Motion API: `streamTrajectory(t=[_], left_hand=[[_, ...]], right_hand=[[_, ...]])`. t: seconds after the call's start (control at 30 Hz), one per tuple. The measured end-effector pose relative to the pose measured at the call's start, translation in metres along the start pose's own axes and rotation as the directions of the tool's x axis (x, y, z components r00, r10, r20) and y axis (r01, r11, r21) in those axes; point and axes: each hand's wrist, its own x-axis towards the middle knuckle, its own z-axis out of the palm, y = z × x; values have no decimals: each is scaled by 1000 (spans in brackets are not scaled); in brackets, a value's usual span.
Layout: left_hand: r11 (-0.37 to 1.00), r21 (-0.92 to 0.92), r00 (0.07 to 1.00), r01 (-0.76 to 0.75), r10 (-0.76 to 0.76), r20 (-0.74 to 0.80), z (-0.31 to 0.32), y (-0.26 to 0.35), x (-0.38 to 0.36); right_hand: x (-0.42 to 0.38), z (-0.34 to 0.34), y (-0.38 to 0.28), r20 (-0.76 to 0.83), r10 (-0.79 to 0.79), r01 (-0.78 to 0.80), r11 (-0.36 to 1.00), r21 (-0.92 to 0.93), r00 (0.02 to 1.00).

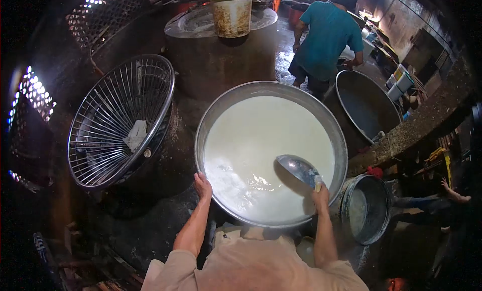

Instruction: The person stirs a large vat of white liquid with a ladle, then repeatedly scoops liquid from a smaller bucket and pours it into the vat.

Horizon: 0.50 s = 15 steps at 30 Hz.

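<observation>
In front of me stands a wide round metal basin (343,155) of white, milky liquid (266,135). My left hand (203,186) grips the basin's rim at the near left, its fingers closed against the edge. At the near right, my right hand (321,195) is wrapped around the short handle of a metal scoop (297,168). The scoop's rounded bowl hangs tilted over the liquid and overlaps it in this view. Bright glare and small ripples show on the liquid near the left and front.
Left of the basin, a metal-barred basket (120,90) holds a white cloth (135,135). Behind stands a stained bucket (231,15) on a round stove-like block (221,60). A person in a teal shirt (326,40) bends near a large pan (369,102). A pot (384,205) sits at right.
</observation>
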Motion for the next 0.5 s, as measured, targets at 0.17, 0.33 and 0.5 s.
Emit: streamTrajectory(t=[0.17, 0.33, 0.5], left_hand=[[1000, 4, 999, 13, -13, -37, 2, 3, -3], [995, -79, 998, 56, -55, 18, 3, -2, -2], [997, -45, 998, 58, -58, -8, 9, -7, -4]], right_hand=[[-31, 26, -17, -92, -153, 150, 988, -39, 984], [-59, 46, -45, 79, 41, -51, 989, 136, 996], [-93, 56, -90, 90, -40, 29, 991, 127, 995]])
